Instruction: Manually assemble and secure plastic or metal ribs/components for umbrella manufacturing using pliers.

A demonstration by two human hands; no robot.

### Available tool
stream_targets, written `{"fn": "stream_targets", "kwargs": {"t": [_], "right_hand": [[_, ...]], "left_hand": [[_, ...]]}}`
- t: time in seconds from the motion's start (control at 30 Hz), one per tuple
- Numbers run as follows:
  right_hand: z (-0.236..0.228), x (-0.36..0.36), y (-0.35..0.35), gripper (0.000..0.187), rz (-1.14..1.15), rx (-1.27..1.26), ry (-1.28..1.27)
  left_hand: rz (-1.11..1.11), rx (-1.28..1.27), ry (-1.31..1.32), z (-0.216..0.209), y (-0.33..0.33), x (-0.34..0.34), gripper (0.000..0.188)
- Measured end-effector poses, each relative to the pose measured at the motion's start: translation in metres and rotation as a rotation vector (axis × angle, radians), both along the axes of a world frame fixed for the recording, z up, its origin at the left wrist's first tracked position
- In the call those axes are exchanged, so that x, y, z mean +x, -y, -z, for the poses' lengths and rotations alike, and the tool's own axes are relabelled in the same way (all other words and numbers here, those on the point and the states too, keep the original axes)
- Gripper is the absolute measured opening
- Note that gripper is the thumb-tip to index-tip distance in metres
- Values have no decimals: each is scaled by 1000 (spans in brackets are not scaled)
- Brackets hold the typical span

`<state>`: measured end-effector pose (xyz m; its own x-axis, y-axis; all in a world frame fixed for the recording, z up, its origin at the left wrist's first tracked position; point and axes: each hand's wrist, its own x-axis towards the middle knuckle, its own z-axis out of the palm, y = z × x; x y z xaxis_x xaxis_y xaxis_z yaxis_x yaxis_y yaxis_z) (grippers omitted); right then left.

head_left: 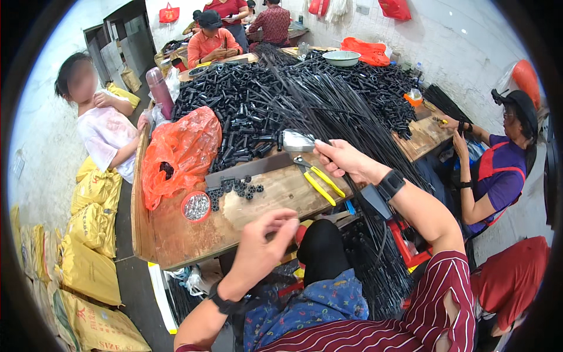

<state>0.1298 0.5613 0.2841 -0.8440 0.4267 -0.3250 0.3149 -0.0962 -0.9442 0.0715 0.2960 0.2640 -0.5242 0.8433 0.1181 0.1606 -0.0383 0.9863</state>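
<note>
My left hand [263, 245] hovers over the table's near edge, its fingers loosely curved and apart with nothing visible in them. Farther right, my right hand [346, 159] is closed in a pinch at the edge of the long black strips [334, 111]. Its fingertips meet a shiny silver scoop-like piece [298, 141]; what exactly they grip is too small to tell. Just below lie yellow-handled cutting pliers [319, 180], jaws toward the pile. Small black round parts [240, 186] are scattered beside a dark flat bar [249, 170]. A red-rimmed tub [196, 206] holds small metal pieces.
A large heap of black tube parts [246, 105] covers the wooden table [182, 237]. An orange plastic bag [182, 152] and a pink flask [159, 92] stand left. A child [105, 123] is beside the table; co-workers sit right [498, 170] and across. Yellow sacks [91, 267] line the floor.
</note>
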Motion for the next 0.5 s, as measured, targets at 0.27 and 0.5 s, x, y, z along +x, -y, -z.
{"fn": "stream_targets", "kwargs": {"t": [0.27,0.5], "right_hand": [[-29,-15,-15,24,-17,127,-231],[-53,-64,-27,25,34,99,-578]], "left_hand": [[44,-103,-262,45,-48,2,27],[82,-76,29,47,-72,20,33]]}}
